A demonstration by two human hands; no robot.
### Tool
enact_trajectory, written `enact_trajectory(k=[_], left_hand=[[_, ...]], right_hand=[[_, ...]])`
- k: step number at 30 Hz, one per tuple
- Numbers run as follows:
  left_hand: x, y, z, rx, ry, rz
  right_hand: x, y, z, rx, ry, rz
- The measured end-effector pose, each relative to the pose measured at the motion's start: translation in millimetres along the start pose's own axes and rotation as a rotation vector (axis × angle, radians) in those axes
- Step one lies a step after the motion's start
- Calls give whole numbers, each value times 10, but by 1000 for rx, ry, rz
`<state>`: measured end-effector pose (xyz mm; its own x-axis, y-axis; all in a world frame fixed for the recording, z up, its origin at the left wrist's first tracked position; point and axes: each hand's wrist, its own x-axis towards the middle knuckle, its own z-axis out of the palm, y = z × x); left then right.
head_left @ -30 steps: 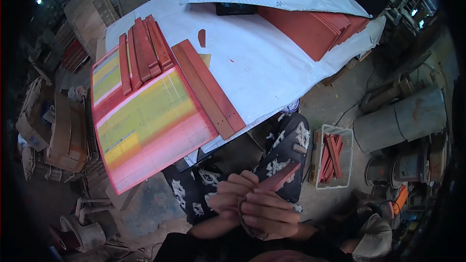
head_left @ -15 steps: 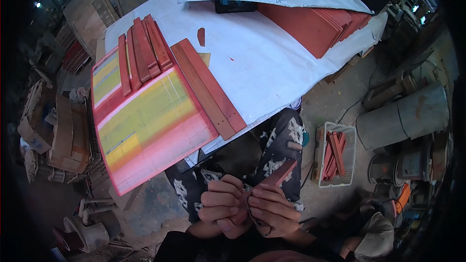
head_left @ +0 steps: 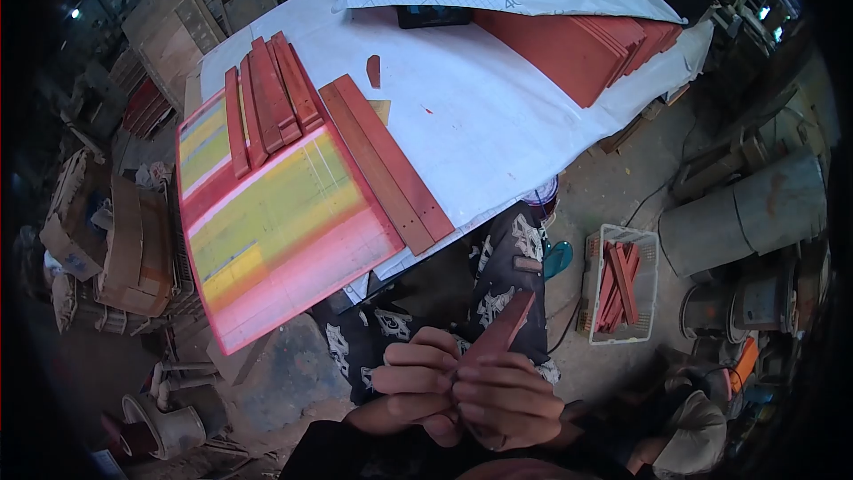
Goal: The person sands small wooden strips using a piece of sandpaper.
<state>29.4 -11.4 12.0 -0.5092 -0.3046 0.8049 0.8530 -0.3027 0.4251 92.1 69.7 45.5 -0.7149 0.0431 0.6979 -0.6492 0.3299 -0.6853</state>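
A red-painted wooden strip [head_left: 508,324] points up and to the right from between my hands, above my lap. My left hand [head_left: 418,382] is closed, its fingers curled at the near end of the strip. My right hand [head_left: 511,398] wraps round the strip farther along, with its fingers pressed over the side. The palms and the strip's lower end are hidden behind the fingers. Past my knees, two long reddish-brown wooden strips [head_left: 382,160] lie along the edge of a red, yellow and pink painted board [head_left: 275,222].
Several shorter red strips [head_left: 271,93] lie on the board. The white-covered table [head_left: 444,116] also bears stacked red panels [head_left: 560,49] under a sheet. A white plastic crate [head_left: 651,289] with red strips stands on the floor at right, near metal drums [head_left: 746,213]. A cardboard box [head_left: 138,244] is at left.
My right hand has shifted slightly right and down along the strip, and the strip has tilted more upright. The dark curved edge at my right fingers is now mostly out of sight.
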Motion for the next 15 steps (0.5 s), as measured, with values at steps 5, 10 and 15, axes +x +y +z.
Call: enact_trajectory(k=[5,10,15], left_hand=[[1,-4,111,50,151,48],[35,45,105,8,124,33],[32,27,1,-57,70,96]], right_hand=[[-97,1,-39,15,-15,24],[-123,-50,-84,15,-54,30],[-119,-48,-74,110,-80,-43]])
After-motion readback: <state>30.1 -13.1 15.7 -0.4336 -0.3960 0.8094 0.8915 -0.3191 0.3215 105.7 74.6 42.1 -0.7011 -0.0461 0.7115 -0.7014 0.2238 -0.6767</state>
